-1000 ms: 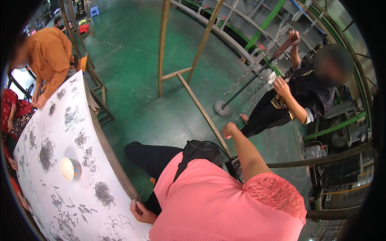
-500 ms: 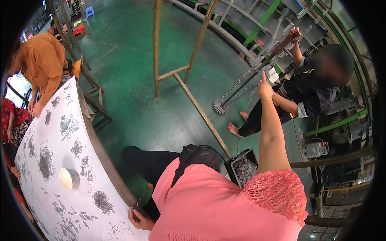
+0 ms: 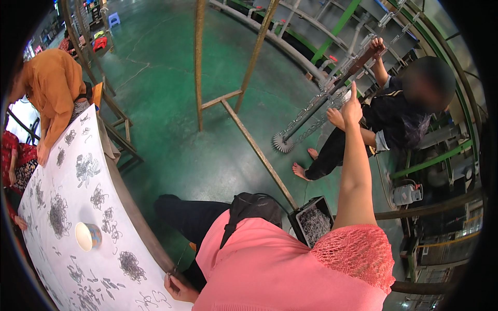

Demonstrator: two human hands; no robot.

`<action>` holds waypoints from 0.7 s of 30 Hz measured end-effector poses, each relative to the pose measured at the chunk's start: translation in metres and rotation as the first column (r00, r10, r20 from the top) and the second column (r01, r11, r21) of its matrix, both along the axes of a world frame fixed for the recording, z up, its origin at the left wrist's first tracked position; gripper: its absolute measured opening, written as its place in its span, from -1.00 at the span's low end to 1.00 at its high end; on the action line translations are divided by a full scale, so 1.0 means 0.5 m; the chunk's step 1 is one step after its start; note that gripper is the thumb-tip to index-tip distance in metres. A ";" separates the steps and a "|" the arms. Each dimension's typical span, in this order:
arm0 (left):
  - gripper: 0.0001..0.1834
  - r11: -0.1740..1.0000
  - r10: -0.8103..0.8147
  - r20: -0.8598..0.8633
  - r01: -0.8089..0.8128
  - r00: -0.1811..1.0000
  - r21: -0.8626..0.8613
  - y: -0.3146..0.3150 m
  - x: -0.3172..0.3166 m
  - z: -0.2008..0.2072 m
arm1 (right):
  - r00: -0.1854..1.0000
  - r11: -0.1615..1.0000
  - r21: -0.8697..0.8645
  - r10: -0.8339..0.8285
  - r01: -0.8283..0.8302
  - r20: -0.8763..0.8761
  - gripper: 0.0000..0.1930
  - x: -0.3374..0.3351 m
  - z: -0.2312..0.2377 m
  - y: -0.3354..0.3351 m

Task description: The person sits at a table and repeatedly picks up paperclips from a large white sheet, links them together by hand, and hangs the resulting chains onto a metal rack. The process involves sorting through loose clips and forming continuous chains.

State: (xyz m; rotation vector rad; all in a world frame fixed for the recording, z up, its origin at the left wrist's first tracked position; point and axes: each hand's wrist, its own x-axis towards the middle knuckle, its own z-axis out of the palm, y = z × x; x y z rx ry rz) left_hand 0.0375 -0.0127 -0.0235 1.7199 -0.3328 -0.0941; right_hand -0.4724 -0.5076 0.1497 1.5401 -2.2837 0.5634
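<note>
A bin (image 3: 299, 229) (black) holds grey wiry pieces (image 3: 314, 225).

You can read no words, numbers or signs here; the bluish print on the paper cup (image 3: 89, 237) at left is too small to tell.

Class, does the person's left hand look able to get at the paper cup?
Probably yes: the left hand is beside the white table, and only low-lying dark pieces are between it and the paper cup.
</note>
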 end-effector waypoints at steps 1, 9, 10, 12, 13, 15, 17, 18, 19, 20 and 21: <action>-0.83 1.000 -0.012 -0.007 0.012 1.000 0.000 -0.001 0.001 -0.004 | 0.999 0.999 -0.040 -0.026 0.025 -0.030 -0.15 -0.017 0.021 -0.001; -0.84 1.000 0.013 0.042 -0.013 0.999 0.018 0.005 0.003 -0.021 | 0.999 0.995 -0.096 -0.042 0.039 -0.034 -0.18 -0.007 0.100 -0.015; -0.84 1.000 0.016 0.044 -0.017 0.999 0.014 0.010 0.010 -0.036 | 1.000 0.990 -0.136 -0.026 0.024 -0.015 -0.16 -0.001 0.120 -0.014; -0.84 1.000 -0.004 0.041 0.004 0.999 0.012 0.019 0.020 -0.051 | 0.999 0.976 -0.216 -0.040 0.038 -0.009 -0.14 0.005 0.166 -0.015; -0.84 0.999 -0.028 0.035 0.027 0.999 0.016 0.023 0.024 -0.053 | 0.999 0.956 -0.294 -0.009 -0.004 -0.042 -0.13 0.003 0.189 -0.021; -0.83 0.999 -0.046 0.028 0.045 0.999 0.026 0.027 0.027 -0.053 | 0.998 0.957 -0.286 -0.062 0.056 -0.012 -0.20 0.018 0.242 -0.024; -0.83 0.999 -0.030 0.017 0.029 0.999 0.030 0.025 0.025 -0.055 | 0.996 0.938 -0.347 -0.025 -0.005 -0.084 -0.21 0.001 0.260 -0.036; -0.82 1.000 -0.022 0.023 0.022 0.999 0.003 0.025 0.024 -0.061 | 0.993 0.926 -0.376 -0.007 -0.039 -0.121 -0.22 -0.004 0.268 -0.040; -0.82 1.000 -0.013 0.030 0.014 0.999 -0.023 0.025 0.025 -0.070 | 0.994 0.937 -0.349 -0.013 -0.024 -0.105 -0.20 -0.005 0.272 -0.041; -0.82 0.999 -0.004 0.036 0.006 0.999 -0.049 0.025 0.025 -0.077 | 0.996 0.947 -0.321 -0.020 -0.010 -0.091 -0.19 -0.003 0.277 -0.039; -0.82 0.998 -0.006 0.028 0.008 1.000 -0.066 0.027 0.027 -0.082 | 0.997 0.956 -0.292 -0.028 0.004 -0.076 -0.17 -0.001 0.283 -0.039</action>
